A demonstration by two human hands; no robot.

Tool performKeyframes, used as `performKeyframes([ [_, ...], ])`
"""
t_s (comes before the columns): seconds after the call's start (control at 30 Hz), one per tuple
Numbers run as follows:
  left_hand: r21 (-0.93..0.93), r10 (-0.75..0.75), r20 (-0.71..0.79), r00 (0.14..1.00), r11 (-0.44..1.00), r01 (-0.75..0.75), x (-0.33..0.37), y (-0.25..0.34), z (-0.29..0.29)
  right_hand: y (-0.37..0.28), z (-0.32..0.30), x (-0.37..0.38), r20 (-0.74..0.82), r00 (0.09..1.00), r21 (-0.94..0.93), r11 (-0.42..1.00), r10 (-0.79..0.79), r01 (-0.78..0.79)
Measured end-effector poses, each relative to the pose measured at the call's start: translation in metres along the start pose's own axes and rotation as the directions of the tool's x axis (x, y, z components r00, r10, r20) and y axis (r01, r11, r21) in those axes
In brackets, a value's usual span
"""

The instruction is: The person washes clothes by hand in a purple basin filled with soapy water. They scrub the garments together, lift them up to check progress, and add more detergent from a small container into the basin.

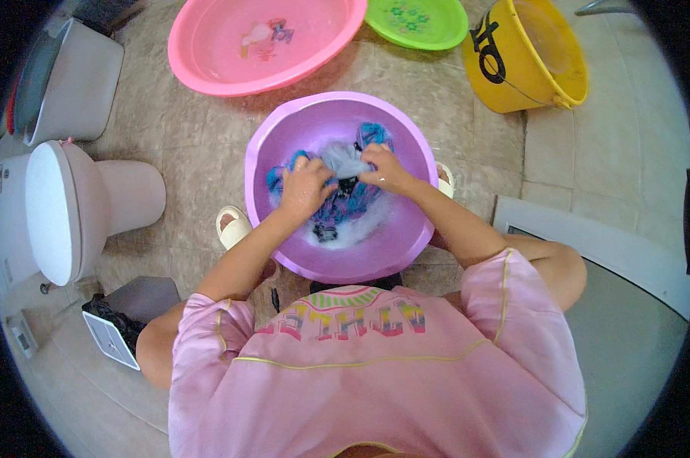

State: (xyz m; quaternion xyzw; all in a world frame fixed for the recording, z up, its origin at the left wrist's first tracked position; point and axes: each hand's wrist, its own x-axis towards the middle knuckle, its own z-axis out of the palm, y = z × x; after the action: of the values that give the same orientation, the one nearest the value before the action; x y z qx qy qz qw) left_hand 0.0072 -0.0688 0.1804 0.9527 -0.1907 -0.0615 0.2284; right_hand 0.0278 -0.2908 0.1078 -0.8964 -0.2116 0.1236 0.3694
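Note:
A purple basin point(299, 122) stands on the floor between my feet, with suds and wet laundry in it. The laundry is a blue, purple and black patterned cloth point(353, 202). A pale grey, sheer-looking cloth point(343, 159) bunches up in the middle, on top of the patterned one. My left hand point(307, 187), fingers curled, grips the laundry at the pale cloth's left side; its fingertips are partly hidden. On the other side, my right hand point(385, 169) is closed on the pale cloth's right edge. White suds point(360, 229) lie along the near side of the laundry.
Beyond the basin are a pink basin point(207, 76), a green basin point(414, 38) and a yellow bucket point(505, 76). A white toilet point(55, 214) and a bin with a black bag point(116, 320) stand at left. A pale panel point(589, 229) lies at right.

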Motion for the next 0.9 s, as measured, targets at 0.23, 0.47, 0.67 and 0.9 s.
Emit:
performKeyframes([
  [0.23, -0.009, -0.192, 0.471, 0.861, 0.975, 0.223, 0.011, 0.004, 0.0, -0.033, 0.009, -0.007, -0.058, 0.967, -0.444, 0.861, 0.249, -0.248],
  [0.47, 0.085, -0.378, 0.032, 0.925, 0.923, 0.374, -0.016, -0.03, 0.097, -0.026, 0.062, -0.016, -0.012, 0.943, -0.408, 0.859, 0.333, -0.309],
  [0.67, 0.152, -0.503, 0.311, 0.806, 0.864, 0.48, 0.03, -0.055, 0.117, 0.043, 0.077, 0.046, 0.158, 0.915, -0.299, 0.902, 0.37, -0.313],
  [0.9, 0.162, -0.48, 0.455, 0.75, 0.873, 0.461, 0.093, -0.037, 0.048, 0.027, 0.025, 0.077, 0.205, 0.904, -0.33, 0.896, 0.374, -0.296],
])
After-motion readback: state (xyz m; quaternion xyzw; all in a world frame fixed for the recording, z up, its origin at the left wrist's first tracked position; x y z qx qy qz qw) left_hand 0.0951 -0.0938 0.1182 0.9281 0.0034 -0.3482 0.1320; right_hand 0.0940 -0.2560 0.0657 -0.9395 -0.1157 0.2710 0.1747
